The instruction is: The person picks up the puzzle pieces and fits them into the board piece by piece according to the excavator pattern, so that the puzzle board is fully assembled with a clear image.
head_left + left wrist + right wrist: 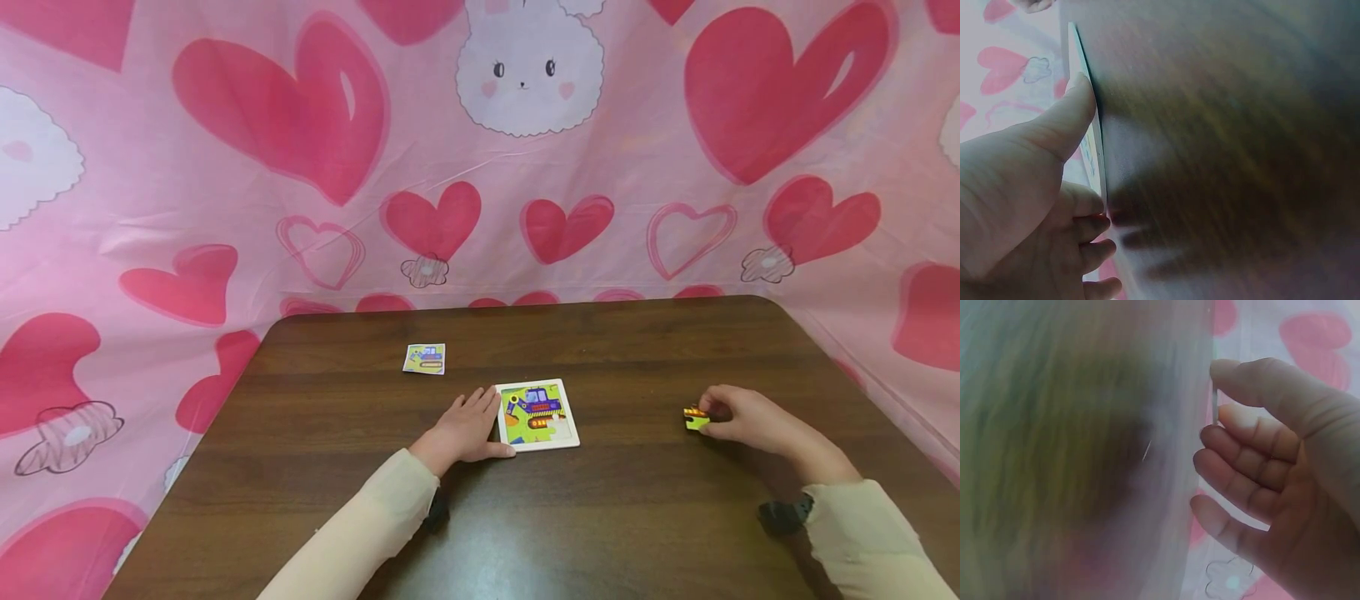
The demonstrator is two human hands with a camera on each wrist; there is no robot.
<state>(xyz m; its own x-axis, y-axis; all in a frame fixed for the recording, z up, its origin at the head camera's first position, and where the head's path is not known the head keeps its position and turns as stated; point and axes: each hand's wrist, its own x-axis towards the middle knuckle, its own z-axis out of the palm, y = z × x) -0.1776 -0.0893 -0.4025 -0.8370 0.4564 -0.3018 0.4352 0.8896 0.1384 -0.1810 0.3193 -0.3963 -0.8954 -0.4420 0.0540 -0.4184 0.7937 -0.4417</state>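
Note:
A square puzzle board (573,429) with a white frame lies on the table, its picture a purple excavator on green, with a pale unfilled patch at the lower right. My left hand (468,427) rests flat at the board's left side, fingers straight along the edge and thumb at the near corner. In the left wrist view, the thumb (1075,115) lies against the frame's rim. Well to the right, my right hand (753,421) pinches a yellow-green and orange puzzle piece (696,421) between thumb and fingers. The right wrist view shows this piece (1215,407) edge-on.
A small picture card (424,359) with an excavator print lies beyond the left hand. The dark wooden table (630,517) ends at a pink cloth backdrop (495,167) with hearts. Black wrist straps (783,517) show near the sleeves.

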